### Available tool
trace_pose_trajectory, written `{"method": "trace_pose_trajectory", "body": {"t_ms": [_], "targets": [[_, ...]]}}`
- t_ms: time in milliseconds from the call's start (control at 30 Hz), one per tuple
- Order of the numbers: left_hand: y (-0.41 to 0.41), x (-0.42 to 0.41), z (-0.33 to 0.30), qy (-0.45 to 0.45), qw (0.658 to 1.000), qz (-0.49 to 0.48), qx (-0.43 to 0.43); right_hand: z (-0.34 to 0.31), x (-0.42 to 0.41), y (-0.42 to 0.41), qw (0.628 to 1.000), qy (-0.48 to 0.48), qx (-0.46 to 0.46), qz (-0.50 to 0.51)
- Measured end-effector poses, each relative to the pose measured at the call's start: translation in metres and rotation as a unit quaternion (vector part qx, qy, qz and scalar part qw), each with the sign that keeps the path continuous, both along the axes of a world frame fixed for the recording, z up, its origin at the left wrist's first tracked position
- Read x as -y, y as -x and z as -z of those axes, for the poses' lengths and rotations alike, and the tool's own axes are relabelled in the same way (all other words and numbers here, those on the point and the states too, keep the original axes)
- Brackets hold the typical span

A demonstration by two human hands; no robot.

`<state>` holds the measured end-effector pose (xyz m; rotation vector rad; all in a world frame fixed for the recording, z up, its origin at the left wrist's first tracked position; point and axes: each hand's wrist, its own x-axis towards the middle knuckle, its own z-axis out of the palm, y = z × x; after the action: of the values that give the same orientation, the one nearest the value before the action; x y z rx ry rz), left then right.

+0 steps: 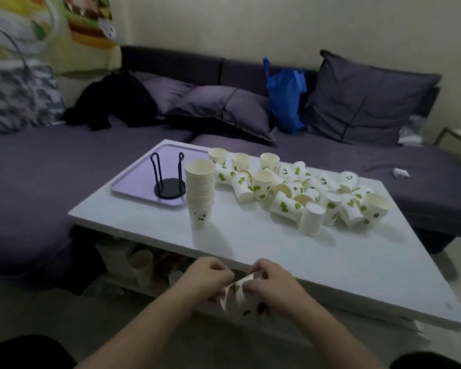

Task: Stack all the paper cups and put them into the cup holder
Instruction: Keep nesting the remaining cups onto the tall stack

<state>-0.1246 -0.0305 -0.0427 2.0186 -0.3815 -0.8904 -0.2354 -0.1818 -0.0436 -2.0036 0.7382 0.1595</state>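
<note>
At desk (277,251) front edge, left hand (208,275) & right hand (272,284) both grip paper cups (237,294); cup stack (200,193) upright beside cup holder (169,177) on tray (133,182).

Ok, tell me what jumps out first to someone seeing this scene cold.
The heap of loose paper cups sprawled over the far right of the white table grabs the eye first, many tipped on their sides. Left of it stands a tall cup stack, beside the empty black cup holder on a lilac tray. At the near edge, the left hand and right hand grip cups.
</note>
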Motion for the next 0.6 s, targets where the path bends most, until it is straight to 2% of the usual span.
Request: {"method": "trace_pose_trajectory", "body": {"t_ms": [100, 233, 300, 367, 467, 533, 600], "targets": [[-0.013, -0.014, -0.055, 0.115, 0.991, -0.061, 0.031, -0.063, 0.010, -0.001, 0.988, -0.089, 0.124, 0.036], [-0.015, -0.020, -0.111, 0.314, 0.946, -0.038, -0.068, -0.119, 0.008, -0.015, 0.914, -0.286, 0.284, 0.036], [-0.022, -0.020, -0.132, 0.366, 0.929, -0.033, -0.040, -0.134, 0.003, -0.030, 0.885, -0.326, 0.332, 0.027], [-0.037, -0.017, -0.149, 0.370, 0.926, -0.051, 0.050, -0.144, -0.001, -0.050, 0.882, -0.298, 0.365, 0.017], [-0.071, -0.014, -0.173, 0.332, 0.911, -0.091, 0.226, -0.152, 0.002, -0.077, 0.911, -0.129, 0.388, 0.045], [-0.097, -0.010, -0.185, 0.281, 0.895, -0.111, 0.329, -0.150, 0.012, -0.089, 0.904, -0.106, 0.403, 0.094], [-0.119, -0.004, -0.191, 0.199, 0.890, -0.106, 0.396, -0.140, 0.022, -0.096, 0.895, -0.113, 0.414, 0.125]]}}
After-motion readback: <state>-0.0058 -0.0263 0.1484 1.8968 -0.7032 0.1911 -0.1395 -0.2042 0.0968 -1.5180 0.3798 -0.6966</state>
